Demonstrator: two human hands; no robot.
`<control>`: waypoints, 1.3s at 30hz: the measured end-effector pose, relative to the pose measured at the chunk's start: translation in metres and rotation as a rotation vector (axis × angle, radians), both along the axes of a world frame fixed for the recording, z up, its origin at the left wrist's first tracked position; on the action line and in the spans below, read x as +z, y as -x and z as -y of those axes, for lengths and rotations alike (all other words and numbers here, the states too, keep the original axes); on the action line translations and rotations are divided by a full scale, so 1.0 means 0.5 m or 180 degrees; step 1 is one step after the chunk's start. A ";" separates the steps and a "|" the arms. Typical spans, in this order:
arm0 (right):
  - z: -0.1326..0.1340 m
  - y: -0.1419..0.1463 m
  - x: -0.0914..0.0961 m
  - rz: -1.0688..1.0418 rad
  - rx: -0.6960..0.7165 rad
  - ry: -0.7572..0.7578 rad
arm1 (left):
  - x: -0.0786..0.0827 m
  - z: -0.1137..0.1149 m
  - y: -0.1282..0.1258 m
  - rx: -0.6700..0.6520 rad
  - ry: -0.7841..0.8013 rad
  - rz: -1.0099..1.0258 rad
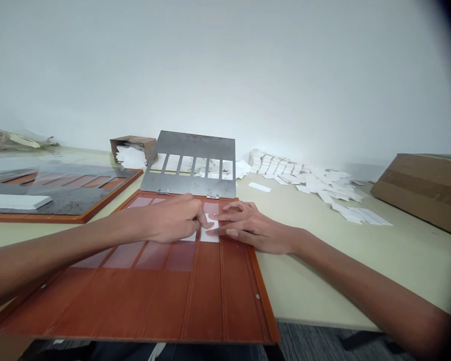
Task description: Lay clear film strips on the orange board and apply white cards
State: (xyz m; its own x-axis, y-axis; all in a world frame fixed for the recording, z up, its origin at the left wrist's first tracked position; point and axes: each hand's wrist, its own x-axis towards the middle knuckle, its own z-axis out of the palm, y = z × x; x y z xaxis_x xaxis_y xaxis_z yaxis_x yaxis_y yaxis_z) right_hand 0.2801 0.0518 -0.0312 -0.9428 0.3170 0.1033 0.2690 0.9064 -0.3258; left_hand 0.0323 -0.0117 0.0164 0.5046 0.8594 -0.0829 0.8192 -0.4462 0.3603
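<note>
A white card [209, 237] lies in a narrow channel of the reddish-brown grooved board [135, 301]. My left hand [175, 218] reaches over from the left, fingers curled in, with its fingertips down on this card. From the right, my right hand [257, 228] rests over the board's edge; its fingers are stretched out and their tips touch the same card. Clear film strips [152, 255] lie across the channels left of it. Part of another white piece shows under my left hand. Hinged to the board's far edge, a grey metal plate [195, 188] with rectangular slots stands raised.
At left lies a second board with its slotted metal plate [86, 198] down and a white block [17, 201] on it. Behind is a carton of white paper [133, 153]. Stacked cards [272, 163] and loose cards [328, 185] lie right, near a cardboard box [423, 188].
</note>
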 end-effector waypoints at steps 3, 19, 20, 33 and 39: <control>0.002 -0.001 0.001 0.0011 -0.0026 0.0000 | -0.002 -0.005 0.007 0.0038 -0.0016 0.0283; 0.009 -0.002 0.008 -0.0031 -0.0037 0.0091 | 0.025 -0.026 0.019 0.0273 0.0055 0.0509; 0.009 -0.003 0.007 -0.0027 -0.0041 0.0089 | 0.027 -0.023 0.018 0.0262 0.0127 0.0510; 0.004 -0.004 0.001 -0.0031 -0.0090 0.0059 | 0.001 -0.004 -0.006 0.0582 0.0031 -0.0006; 0.005 -0.005 0.003 -0.0149 -0.0067 0.0227 | -0.006 -0.022 -0.008 0.0437 0.0216 0.0123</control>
